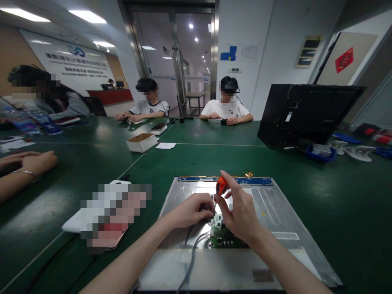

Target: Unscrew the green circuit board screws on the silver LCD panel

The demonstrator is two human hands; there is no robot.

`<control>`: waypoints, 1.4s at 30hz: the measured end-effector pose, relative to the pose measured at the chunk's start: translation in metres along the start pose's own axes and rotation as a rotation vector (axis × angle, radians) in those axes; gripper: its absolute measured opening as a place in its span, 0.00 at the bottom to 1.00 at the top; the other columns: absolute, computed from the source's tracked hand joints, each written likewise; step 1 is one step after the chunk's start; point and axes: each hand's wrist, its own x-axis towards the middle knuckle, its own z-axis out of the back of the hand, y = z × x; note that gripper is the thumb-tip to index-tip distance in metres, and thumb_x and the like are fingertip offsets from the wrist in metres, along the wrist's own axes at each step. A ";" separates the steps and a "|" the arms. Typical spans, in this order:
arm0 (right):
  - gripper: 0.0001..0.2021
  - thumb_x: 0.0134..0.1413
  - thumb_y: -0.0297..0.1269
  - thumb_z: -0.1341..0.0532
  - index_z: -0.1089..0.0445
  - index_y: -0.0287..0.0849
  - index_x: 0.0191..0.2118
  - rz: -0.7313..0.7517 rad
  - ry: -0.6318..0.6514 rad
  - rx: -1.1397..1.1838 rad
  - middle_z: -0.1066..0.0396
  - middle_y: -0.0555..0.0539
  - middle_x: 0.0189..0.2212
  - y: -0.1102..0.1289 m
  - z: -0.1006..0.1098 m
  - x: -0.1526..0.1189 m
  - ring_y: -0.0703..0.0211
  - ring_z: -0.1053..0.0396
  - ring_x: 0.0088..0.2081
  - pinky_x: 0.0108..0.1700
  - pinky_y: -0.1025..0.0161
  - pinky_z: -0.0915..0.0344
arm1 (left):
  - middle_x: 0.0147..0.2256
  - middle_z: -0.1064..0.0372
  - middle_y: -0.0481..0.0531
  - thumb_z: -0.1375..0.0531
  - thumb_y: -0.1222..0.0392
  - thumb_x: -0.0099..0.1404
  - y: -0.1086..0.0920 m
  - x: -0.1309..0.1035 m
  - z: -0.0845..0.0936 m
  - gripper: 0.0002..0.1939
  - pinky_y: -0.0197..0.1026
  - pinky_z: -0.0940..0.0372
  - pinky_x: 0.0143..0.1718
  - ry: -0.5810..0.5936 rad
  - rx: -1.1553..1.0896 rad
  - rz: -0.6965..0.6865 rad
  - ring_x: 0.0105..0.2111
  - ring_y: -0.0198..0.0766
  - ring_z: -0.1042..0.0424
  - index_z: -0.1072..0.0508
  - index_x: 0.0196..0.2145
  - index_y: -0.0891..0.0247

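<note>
My right hand (243,210) holds a screwdriver (221,185) by its orange and black handle, pointing down toward a green circuit board (222,237). Close beside the shaft, my left hand (194,210) is closed at the board's upper left edge; what its fingertips pinch, if anything, is hidden. The board lies on a flat silver metal display panel (275,212), partly covered by my right hand. Grey cables (193,257) run from the board's left side toward me. Along the panel's far edge runs a narrow blue circuit strip (260,181).
Left of the panel lie a white item (73,220) and a pink phone-like item (131,212), both blurred. Farther off are an open cardboard box (141,143), a white card (165,145), a black monitor (309,114) and a blue tray (320,154). Other people sit around the green table (214,159).
</note>
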 end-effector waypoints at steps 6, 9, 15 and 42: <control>0.28 0.63 0.30 0.46 0.53 0.44 0.66 0.002 -0.001 0.006 0.28 0.42 0.40 0.001 0.000 0.001 0.56 0.30 0.33 0.35 0.56 0.28 | 0.31 0.32 0.48 0.41 0.69 0.60 0.000 0.000 -0.001 0.03 0.37 0.38 0.34 0.019 -0.028 -0.003 0.31 0.36 0.34 0.30 0.33 0.65; 0.28 0.62 0.30 0.46 0.53 0.45 0.66 -0.008 0.000 0.001 0.28 0.43 0.39 0.000 0.000 0.001 0.56 0.30 0.33 0.34 0.57 0.29 | 0.32 0.32 0.48 0.41 0.69 0.60 -0.002 -0.001 0.000 0.03 0.37 0.38 0.34 0.012 -0.044 -0.008 0.31 0.36 0.34 0.30 0.33 0.64; 0.29 0.62 0.30 0.46 0.53 0.45 0.66 -0.011 0.010 -0.003 0.28 0.43 0.40 0.000 -0.001 -0.001 0.56 0.30 0.33 0.35 0.57 0.29 | 0.32 0.32 0.48 0.41 0.69 0.60 -0.001 0.000 0.002 0.03 0.38 0.38 0.35 0.029 -0.014 -0.018 0.32 0.37 0.33 0.29 0.32 0.64; 0.32 0.62 0.31 0.45 0.55 0.47 0.68 -0.006 0.005 -0.023 0.27 0.45 0.37 -0.001 -0.003 0.001 0.56 0.30 0.33 0.34 0.58 0.29 | 0.30 0.29 0.48 0.39 0.67 0.59 -0.001 0.001 0.002 0.02 0.38 0.36 0.35 0.004 -0.044 0.031 0.31 0.36 0.32 0.27 0.32 0.64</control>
